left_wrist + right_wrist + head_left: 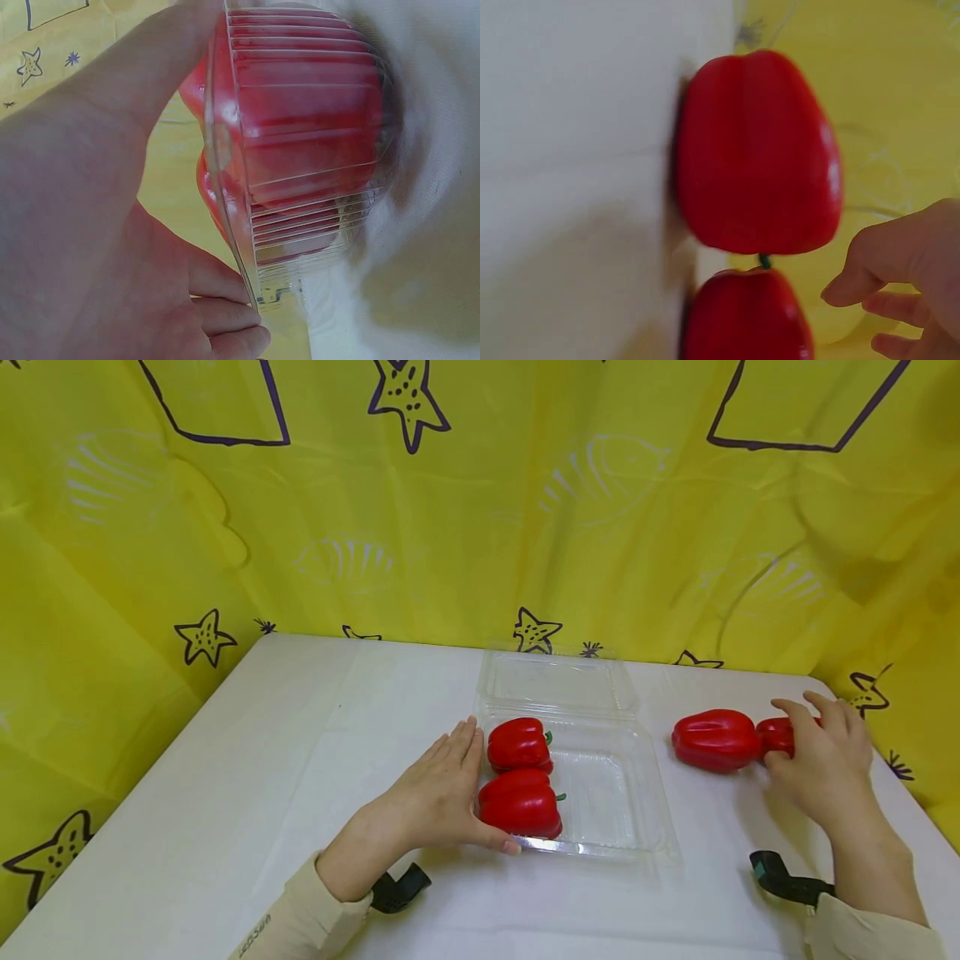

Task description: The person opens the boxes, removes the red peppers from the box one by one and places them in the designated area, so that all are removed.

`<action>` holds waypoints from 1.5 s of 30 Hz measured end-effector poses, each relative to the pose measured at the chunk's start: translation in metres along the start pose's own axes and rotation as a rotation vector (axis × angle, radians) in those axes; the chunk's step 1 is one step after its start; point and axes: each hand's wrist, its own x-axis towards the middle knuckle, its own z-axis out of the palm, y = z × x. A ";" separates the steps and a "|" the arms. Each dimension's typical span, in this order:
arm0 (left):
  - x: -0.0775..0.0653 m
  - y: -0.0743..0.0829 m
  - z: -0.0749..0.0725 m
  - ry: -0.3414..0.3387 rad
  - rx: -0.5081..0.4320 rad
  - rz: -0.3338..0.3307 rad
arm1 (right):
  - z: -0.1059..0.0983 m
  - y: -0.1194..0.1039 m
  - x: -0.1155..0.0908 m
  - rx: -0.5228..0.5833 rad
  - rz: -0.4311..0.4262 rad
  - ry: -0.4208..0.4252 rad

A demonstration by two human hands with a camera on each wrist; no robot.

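A hinged clear plastic box (611, 785) lies opened out on the table, its lid (555, 683) folded back. Two red bell peppers, a far one (517, 743) and a near one (517, 802), fill its left half. My left hand (438, 793) rests against the box's left rim with straight fingers, thumb along the front edge. To the right, a large red bell pepper (716, 741) lies end to end with a smaller red pepper (775, 737). Above the smaller one is my right hand (832, 764), fingers spread and apart from it in the right wrist view.
A white cloth covers the table (337, 693). Yellow curtains (465, 527) with star and fish drawings enclose the back and sides. Black wrist mounts (401, 889) stick out by both sleeves.
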 end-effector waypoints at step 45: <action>0.000 0.000 0.000 0.003 0.003 -0.002 | 0.009 -0.148 -0.030 0.135 -0.526 0.121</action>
